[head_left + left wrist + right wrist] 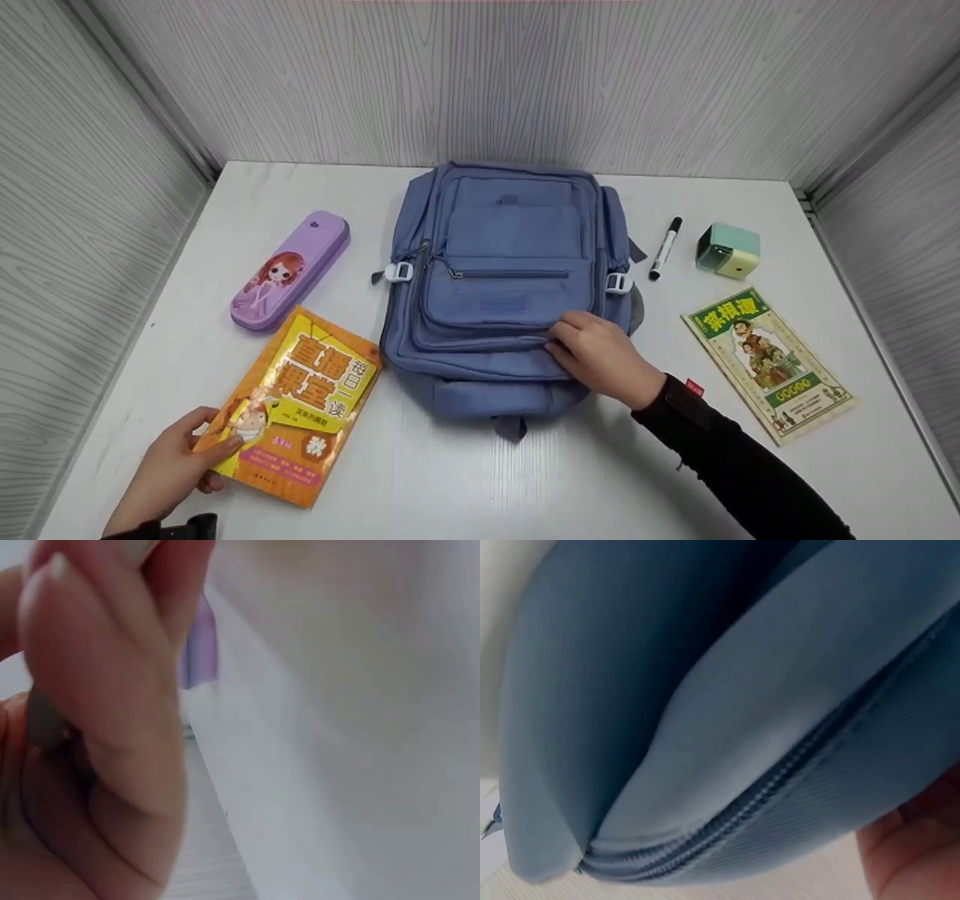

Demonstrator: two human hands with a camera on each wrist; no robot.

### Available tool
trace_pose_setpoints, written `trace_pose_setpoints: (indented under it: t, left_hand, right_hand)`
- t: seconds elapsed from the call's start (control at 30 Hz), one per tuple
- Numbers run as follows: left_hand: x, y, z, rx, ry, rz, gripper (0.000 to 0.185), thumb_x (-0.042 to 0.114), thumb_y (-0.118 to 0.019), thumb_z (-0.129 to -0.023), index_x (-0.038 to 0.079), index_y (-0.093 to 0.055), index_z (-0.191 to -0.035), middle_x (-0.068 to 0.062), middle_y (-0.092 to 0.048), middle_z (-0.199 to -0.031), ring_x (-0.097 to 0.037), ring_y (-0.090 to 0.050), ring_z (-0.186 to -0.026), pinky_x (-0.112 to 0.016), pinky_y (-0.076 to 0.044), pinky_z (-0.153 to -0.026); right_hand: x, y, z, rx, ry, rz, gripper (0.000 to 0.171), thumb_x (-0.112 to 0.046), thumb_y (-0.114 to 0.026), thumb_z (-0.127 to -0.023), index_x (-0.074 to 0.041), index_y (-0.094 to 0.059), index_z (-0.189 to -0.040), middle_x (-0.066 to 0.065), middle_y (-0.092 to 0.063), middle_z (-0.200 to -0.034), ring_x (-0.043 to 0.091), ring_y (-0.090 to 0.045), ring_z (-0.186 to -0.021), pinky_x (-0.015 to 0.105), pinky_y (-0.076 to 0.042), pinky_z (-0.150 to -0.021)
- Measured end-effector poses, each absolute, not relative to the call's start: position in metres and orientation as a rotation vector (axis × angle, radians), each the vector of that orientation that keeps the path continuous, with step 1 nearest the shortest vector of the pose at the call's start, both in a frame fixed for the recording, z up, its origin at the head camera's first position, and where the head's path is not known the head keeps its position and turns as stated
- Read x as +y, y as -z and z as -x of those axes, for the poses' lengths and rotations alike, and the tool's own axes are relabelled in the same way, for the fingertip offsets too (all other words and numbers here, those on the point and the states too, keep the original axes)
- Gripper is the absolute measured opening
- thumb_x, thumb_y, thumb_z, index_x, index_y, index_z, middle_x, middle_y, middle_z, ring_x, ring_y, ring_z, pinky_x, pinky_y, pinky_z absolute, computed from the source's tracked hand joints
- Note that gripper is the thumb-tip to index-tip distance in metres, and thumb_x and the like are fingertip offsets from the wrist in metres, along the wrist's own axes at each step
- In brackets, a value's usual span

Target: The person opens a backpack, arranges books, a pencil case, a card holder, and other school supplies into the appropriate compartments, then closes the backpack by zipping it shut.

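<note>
My left hand (pixel 176 465) pinches the orange book (pixel 296 405) at its near corner, its long axis running away from my fingers toward the purple pencil case (pixel 292 270). My right hand (pixel 600 356) curls on the blue backpack (pixel 502 285), apparently gripping its zipper seam.

Blue backpack (pixel 502 300); orange-yellow book (pixel 296 405); purple pencil case (pixel 291 270) with cartoon girl; mint-green sharpener (pixel 727 250)

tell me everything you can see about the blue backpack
The blue fabric backpack lies flat, front face up, mid-table between an orange-yellow book and a black marker. It has stacked front pockets with zips that look closed, a small top loop and white plastic buckles on both sides. The right hand rests on its lower front, fingers curled at a zip seam. The left hand grips the book.
</note>
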State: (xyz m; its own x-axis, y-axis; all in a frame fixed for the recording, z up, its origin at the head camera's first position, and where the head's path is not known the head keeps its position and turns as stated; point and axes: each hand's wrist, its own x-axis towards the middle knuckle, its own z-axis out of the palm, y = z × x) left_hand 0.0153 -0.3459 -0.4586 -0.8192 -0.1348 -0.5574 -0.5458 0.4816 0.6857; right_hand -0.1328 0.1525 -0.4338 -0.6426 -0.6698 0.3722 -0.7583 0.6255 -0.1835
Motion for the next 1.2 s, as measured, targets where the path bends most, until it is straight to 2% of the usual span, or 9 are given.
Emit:
trace_pose_setpoints:
  t: [0.13,0.3,0.4,0.5,0.63,0.73,0.87,0.97,1.2]
  left_hand:
    - [-0.339,0.452,-0.020,2.257,-1.478,0.580,0.042,0.016,-0.060,-0.099,-0.003,-0.042,-0.132,0.001,-0.070,-0.075,-0.014,-0.059,-0.048,-0.029,-0.054,-0.052]
    - [-0.334,0.445,-0.023,2.204,-1.760,0.666,0.017,0.012,-0.060,-0.098,0.022,-0.060,-0.111,0.001,-0.072,-0.072,-0.015,-0.054,-0.041,-0.028,-0.050,-0.045]
    - [-0.334,0.445,-0.027,2.113,-2.003,0.695,0.022,0.009,-0.058,-0.099,0.030,-0.064,-0.101,0.000,-0.074,-0.076,-0.015,-0.055,-0.042,-0.026,-0.047,-0.040]
    - [-0.336,0.447,-0.032,1.993,-2.221,0.647,0.024,0.006,-0.052,-0.101,0.025,-0.066,-0.106,-0.003,-0.075,-0.081,-0.014,-0.059,-0.046,-0.023,-0.045,-0.038]
    - [-0.327,0.443,-0.031,1.888,-2.313,0.537,0.026,0.005,-0.047,-0.103,0.022,-0.065,-0.112,-0.005,-0.076,-0.089,-0.011,-0.057,-0.044,-0.019,-0.046,-0.040]
    - [-0.311,0.437,-0.020,1.812,-2.260,0.371,0.029,0.007,-0.043,-0.104,0.023,-0.065,-0.114,-0.003,-0.076,-0.092,-0.009,-0.056,-0.043,-0.018,-0.047,-0.043]
    - [-0.286,0.433,-0.001,1.569,-2.202,0.090,0.033,0.009,-0.038,-0.106,0.025,-0.064,-0.118,0.000,-0.076,-0.100,-0.007,-0.069,-0.060,-0.016,-0.051,-0.049]
    - [-0.268,0.430,0.011,1.409,-2.203,-0.044,0.035,0.008,-0.034,-0.107,0.023,-0.062,-0.122,0.000,-0.076,-0.104,-0.006,-0.071,-0.066,-0.015,-0.052,-0.052]
    - [-0.241,0.420,0.028,1.257,-2.202,-0.169,0.036,0.006,-0.034,-0.106,0.017,-0.061,-0.126,-0.001,-0.076,-0.108,-0.004,-0.070,-0.063,-0.012,-0.050,-0.052]
  right_hand:
    - [0.155,0.425,0.140,-2.471,-0.574,-1.140,0.008,-0.006,-0.072,-0.087,-0.006,-0.064,-0.090,0.006,-0.060,-0.082,0.019,-0.060,-0.077,0.035,-0.052,-0.070]
    - [0.157,0.405,0.152,-2.350,-0.750,-1.065,0.009,0.000,-0.070,-0.087,-0.003,-0.064,-0.092,0.009,-0.060,-0.084,0.021,-0.059,-0.074,0.036,-0.051,-0.067]
    - [0.157,0.391,0.160,-2.320,-0.843,-0.978,0.007,0.002,-0.067,-0.088,-0.001,-0.063,-0.093,0.012,-0.060,-0.085,0.021,-0.056,-0.073,0.035,-0.047,-0.065]
    - [0.155,0.379,0.169,-2.325,-0.902,-0.899,0.002,0.001,-0.064,-0.092,0.001,-0.063,-0.094,0.015,-0.060,-0.084,0.022,-0.052,-0.072,0.034,-0.043,-0.064]
    - [0.151,0.372,0.179,-2.301,-0.960,-0.843,0.008,-0.003,-0.060,-0.095,0.005,-0.063,-0.094,0.020,-0.060,-0.085,0.025,-0.053,-0.074,0.034,-0.042,-0.066]
    - [0.148,0.370,0.183,-2.256,-0.990,-0.811,0.010,-0.002,-0.060,-0.095,0.007,-0.062,-0.094,0.021,-0.061,-0.085,0.026,-0.054,-0.075,0.033,-0.042,-0.067]
    - [0.144,0.369,0.187,-2.207,-1.020,-0.762,0.009,-0.001,-0.061,-0.094,0.008,-0.063,-0.092,0.022,-0.060,-0.084,0.024,-0.052,-0.073,0.029,-0.041,-0.067]
    - [0.143,0.368,0.190,-2.174,-1.052,-0.728,0.009,0.000,-0.061,-0.094,0.008,-0.063,-0.091,0.022,-0.059,-0.083,0.022,-0.051,-0.073,0.026,-0.039,-0.068]
    - [0.141,0.368,0.195,-2.143,-1.070,-0.710,0.009,0.000,-0.060,-0.094,0.008,-0.063,-0.093,0.021,-0.059,-0.082,0.021,-0.051,-0.074,0.024,-0.039,-0.069]
